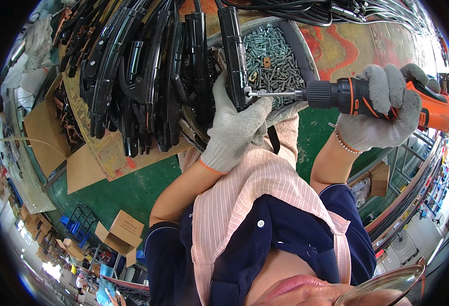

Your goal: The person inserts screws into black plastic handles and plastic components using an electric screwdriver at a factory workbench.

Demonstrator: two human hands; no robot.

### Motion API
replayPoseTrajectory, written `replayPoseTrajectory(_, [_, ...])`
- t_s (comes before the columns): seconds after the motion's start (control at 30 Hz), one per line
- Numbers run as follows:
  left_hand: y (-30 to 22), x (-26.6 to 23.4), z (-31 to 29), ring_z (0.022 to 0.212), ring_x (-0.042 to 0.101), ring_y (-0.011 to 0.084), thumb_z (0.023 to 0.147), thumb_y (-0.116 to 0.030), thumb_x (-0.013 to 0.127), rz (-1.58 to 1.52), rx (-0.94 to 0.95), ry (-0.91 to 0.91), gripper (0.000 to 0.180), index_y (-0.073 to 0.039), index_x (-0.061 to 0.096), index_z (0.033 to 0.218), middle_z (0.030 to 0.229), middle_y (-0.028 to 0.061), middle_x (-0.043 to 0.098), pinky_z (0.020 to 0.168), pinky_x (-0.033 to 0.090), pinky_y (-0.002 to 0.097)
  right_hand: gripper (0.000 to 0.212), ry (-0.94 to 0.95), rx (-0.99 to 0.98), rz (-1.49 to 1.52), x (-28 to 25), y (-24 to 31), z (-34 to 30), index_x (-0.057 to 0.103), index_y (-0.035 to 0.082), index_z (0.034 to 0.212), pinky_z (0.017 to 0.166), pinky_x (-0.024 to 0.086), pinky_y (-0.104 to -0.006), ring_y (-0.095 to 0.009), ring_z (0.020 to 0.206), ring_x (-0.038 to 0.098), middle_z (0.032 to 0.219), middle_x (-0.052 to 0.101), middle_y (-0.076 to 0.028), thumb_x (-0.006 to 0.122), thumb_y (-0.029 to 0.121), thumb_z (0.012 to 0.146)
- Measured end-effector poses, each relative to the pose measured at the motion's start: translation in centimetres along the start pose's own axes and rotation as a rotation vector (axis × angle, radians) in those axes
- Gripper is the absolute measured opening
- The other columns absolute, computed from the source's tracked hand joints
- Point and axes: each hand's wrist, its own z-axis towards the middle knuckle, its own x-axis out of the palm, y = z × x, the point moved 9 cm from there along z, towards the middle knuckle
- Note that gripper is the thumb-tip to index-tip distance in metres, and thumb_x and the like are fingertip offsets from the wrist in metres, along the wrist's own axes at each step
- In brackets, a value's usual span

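Clasping a long black handle (233, 51) in the fingers of our gloved left hand (234, 125), over the left part of a bin (310, 56) of loose screws (273, 48), we wrap our right hand (387, 109) around an orange-and-black power driver (351, 96), its bit (278, 94) at the handle's near end.

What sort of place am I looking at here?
Probably a factory assembly shop: the right hand grips a power screwdriver, black handles lie in quantity, and loose screws are heaped beside them.
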Motion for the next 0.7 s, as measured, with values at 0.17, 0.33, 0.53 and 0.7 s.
replayPoseTrajectory(0.17, [0.2, 0.0, 0.1, 0.057, 0.058, 0.0092, 0.084, 0.002, 0.068, 0.014, -0.013, 0.021, 0.078, -0.004, 0.019, 0.145, 0.092, 0.0085, 0.061, 0.043, 0.046, 0.0219, 0.044, -0.013, -0.08, -0.034, -0.5, -0.4, -0.5, 0.051, 0.018, 0.128, 0.043, 0.037, -0.0241, -0.01, 0.059, 0.04, 0.119, 0.058, -0.008, 0.051, -0.005, 0.09])
replayPoseTrajectory(0.33, [0.3, -0.3, 0.3, 0.053, 0.056, 0.0098, 0.084, 0.001, 0.069, 0.027, -0.005, -0.019, 0.078, -0.002, 0.019, 0.143, 0.091, 0.0092, 0.061, 0.041, 0.045, 0.0228, 0.046, -0.081, -0.106, -0.027, -1.5, -0.5, -1.3, 0.048, 0.017, 0.131, 0.042, 0.038, -0.024, -0.009, 0.059, 0.04, 0.12, 0.057, -0.007, 0.051, -0.004, 0.09])
replayPoseTrajectory(0.53, [0.7, -0.2, 0.2, 0.053, 0.057, 0.0096, 0.085, 0.0, 0.068, 0.047, -0.083, 0.019, 0.078, -0.002, 0.017, 0.144, 0.091, 0.0101, 0.063, 0.041, 0.045, 0.0234, 0.043, -0.052, -0.129, -0.076, -0.8, -0.4, -1.2, 0.048, 0.015, 0.129, 0.042, 0.04, -0.0234, -0.009, 0.059, 0.041, 0.116, 0.058, -0.008, 0.052, -0.002, 0.09])
replayPoseTrajectory(0.7, [0.1, 0.1, 0.0, 0.055, 0.058, 0.0106, 0.085, 0.001, 0.067, 0.009, -0.031, 0.056, 0.079, -0.002, 0.015, 0.145, 0.093, 0.0114, 0.063, 0.043, 0.047, 0.0233, 0.042, 0.017, -0.045, -0.114, -0.4, -0.5, -0.9, 0.048, 0.015, 0.129, 0.04, 0.039, -0.0239, -0.01, 0.058, 0.041, 0.118, 0.057, -0.008, 0.051, -0.002, 0.091])
